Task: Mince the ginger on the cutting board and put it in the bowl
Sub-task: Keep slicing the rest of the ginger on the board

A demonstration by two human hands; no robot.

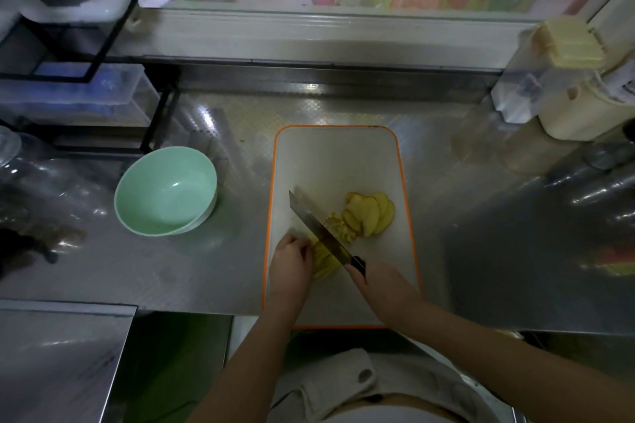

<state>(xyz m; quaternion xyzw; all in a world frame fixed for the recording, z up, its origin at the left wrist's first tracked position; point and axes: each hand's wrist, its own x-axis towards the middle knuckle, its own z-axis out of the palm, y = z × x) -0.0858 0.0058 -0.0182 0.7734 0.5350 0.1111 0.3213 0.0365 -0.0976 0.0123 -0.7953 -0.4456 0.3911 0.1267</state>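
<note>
Grips knife [319, 227] in clenched right hand [381, 285], blade slanting across ginger [369, 216] on cutting board [336, 154]. Pins near slices under curled left hand [292, 259], bowl [192, 165] well left.

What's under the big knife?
Yellow ginger slices lie under the knife on the white cutting board. The left hand covers part of them, and the blade hides where it meets the ginger.
</note>
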